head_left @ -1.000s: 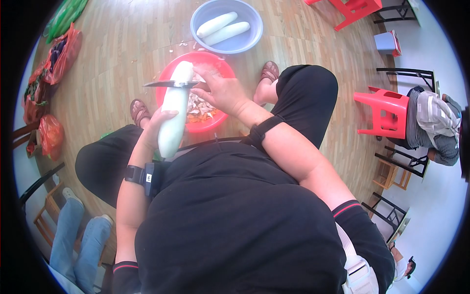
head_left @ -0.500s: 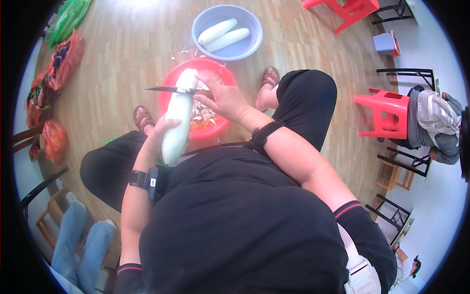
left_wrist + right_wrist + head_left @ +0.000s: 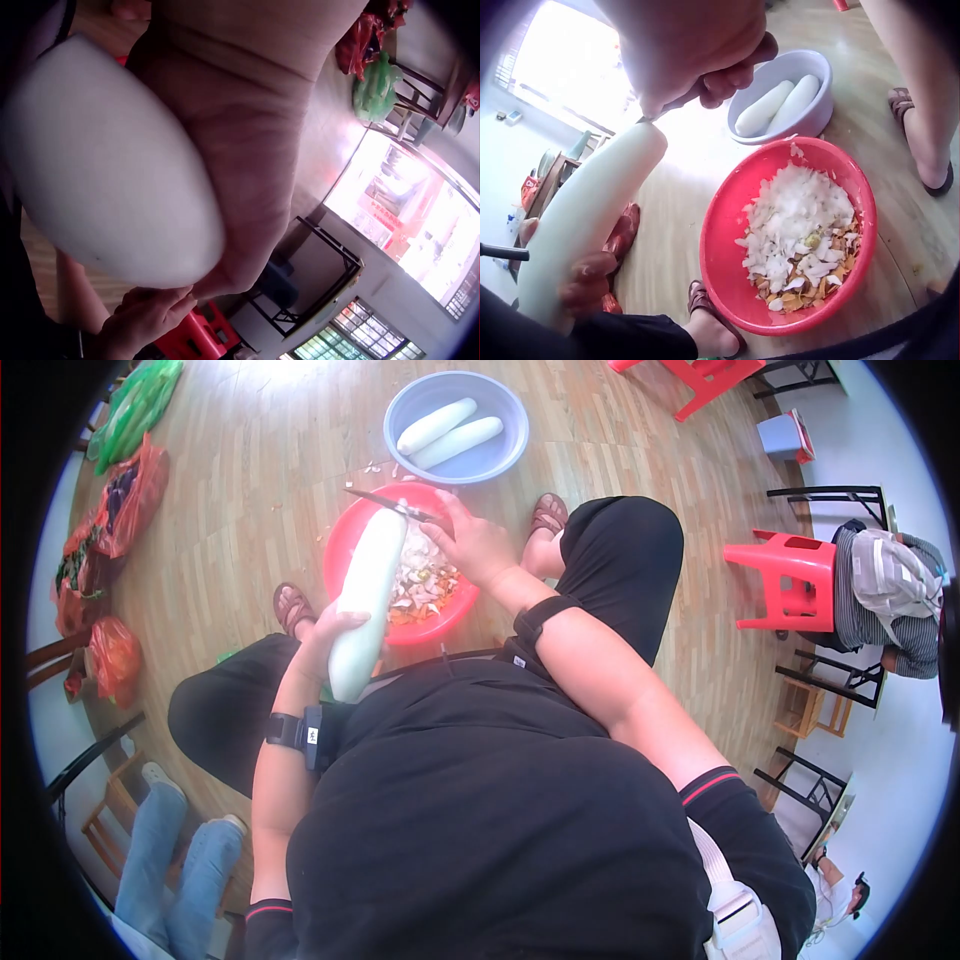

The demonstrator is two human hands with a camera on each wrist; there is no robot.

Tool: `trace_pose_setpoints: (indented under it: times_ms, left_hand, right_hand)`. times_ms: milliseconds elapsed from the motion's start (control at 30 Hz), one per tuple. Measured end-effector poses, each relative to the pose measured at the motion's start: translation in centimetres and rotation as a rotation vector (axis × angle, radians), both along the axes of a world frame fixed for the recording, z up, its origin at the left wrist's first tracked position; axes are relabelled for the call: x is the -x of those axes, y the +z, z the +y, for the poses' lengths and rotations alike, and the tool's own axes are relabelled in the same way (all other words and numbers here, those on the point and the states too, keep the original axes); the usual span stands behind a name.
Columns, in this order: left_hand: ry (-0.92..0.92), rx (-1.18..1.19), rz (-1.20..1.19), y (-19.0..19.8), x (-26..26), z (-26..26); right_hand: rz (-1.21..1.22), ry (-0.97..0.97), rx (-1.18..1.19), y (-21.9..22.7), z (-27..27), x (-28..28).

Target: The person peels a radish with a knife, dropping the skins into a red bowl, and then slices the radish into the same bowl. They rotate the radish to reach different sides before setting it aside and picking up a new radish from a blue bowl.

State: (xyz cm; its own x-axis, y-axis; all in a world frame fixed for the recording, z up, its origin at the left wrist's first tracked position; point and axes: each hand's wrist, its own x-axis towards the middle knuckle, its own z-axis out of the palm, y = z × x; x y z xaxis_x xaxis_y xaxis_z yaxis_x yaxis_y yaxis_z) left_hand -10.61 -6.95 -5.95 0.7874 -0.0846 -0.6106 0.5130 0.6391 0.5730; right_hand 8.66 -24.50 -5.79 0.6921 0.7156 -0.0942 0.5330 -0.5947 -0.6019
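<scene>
Wood-plank floor is what the basins stand on. Red basin sits btwn the wearer's feet; blue basin is just beyond, w/ 2 white veg lying in it. Few pale scraps on the floor near both rims. Room edges, head view: green bag + red bags far L, red stool far R w/ pale backpack and a person next to it; jeans legs lower L.

Long white veg is up in front of the torso, tilted, upper end overlapping red basin's L side in head view. L hand: grip clamped round veg's lower half. R hand: grip clamped on knife handle, blade at veg's upper end; can't tell if touching.

Per view: head gets most of the blade; R wrist shows only a bit. R wrist gives basin contents best: white shavings heaped next to orange-brown peelings, plus L fingers curled round veg, mostly hidden from head. L wrist adds bright opening and barred window, neither in head view.
</scene>
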Motion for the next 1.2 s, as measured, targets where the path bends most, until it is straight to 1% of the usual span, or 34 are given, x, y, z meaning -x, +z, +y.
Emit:
trace_pose_setpoints:
  times_ms: [33, 67, 133, 167, 233, 267, 333, 400, 467, 533, 633, 733, 800, 867, 967, 1067, 1167, 1200]
  left_hand:
    - [-0.031, -0.026, -0.023, 0.1, -0.2, 0.0]
    - [-0.050, -0.050, -0.047, 0.0, -0.2, 0.0]
    - [-0.032, -0.048, -0.011, 1.0, -0.5, -0.3]
    - [-0.017, -0.050, 0.026, 1.3, -0.5, -0.4]
    - [-0.015, -0.051, 0.019, 0.9, -0.4, -0.2]
    - [-0.020, -0.056, 0.008, 0.8, -0.3, -0.2]
    - [-0.020, -0.057, 0.007, 1.1, -0.4, -0.2]
    - [-0.022, -0.056, 0.009, 1.1, -0.4, -0.4]
    - [-0.005, 0.017, 0.010, 0.8, -0.4, -0.3]
    - [-0.015, 0.018, 0.008, 0.8, -0.4, -0.3]
    - [-0.024, 0.001, 0.002, 0.8, -0.4, -0.3]
    - [-0.015, -0.020, 0.021, 0.7, -0.3, -0.3]
    - [-0.006, -0.019, 0.045, 0.7, -0.2, -0.3]
    - [-0.011, 0.058, 0.039, 0.8, -0.2, -0.2]
    - [-0.015, 0.069, 0.039, 0.3, -0.1, -0.1]
    - [-0.020, 0.088, 0.052, 0.8, -0.2, -0.1]
    - [-0.040, 0.044, 0.096, 0.8, -0.3, -0.1]
    - [-0.040, 0.045, 0.096, 0.5, -0.3, 0.0]
  right_hand:
    - [0.081, -0.069, 0.127, 0.6, -0.2, -0.2]
    - [0.080, -0.071, 0.129, 0.5, -0.2, -0.1]
    - [-0.037, 0.026, -0.031, 0.2, 0.0, 0.7]
    - [-0.032, 0.033, -0.027, 0.0, -0.1, 1.0]
    - [0.038, 0.093, -0.117, 0.4, 0.2, 1.2]
    - [0.040, 0.093, -0.117, 0.0, 0.4, 1.4]
    - [-0.038, 0.106, -0.277, -0.6, 0.5, 1.5]
    - [-0.015, 0.109, -0.232, -0.9, 0.3, 1.3]
    - [0.007, 0.112, -0.189, -0.8, 0.1, 1.1]
    - [-0.061, 0.088, -0.133, -0.9, 0.1, 0.9]
    - [-0.073, 0.051, -0.086, -1.0, 0.0, 0.6]
    - [-0.086, 0.054, -0.051, -1.1, 0.0, 0.6]
    - [-0.083, 0.061, -0.040, -1.1, -0.1, 0.6]
    - [-0.080, 0.065, -0.029, -1.0, -0.1, 0.6]
    - [-0.078, 0.071, -0.012, -1.1, -0.1, 0.6]
    - [-0.070, 0.080, -0.008, -1.1, -0.1, 0.6]
    - [-0.052, 0.126, -0.018, -1.6, -0.2, 0.6]
    - [-0.029, 0.139, 0.013, -1.7, -0.2, 0.6]
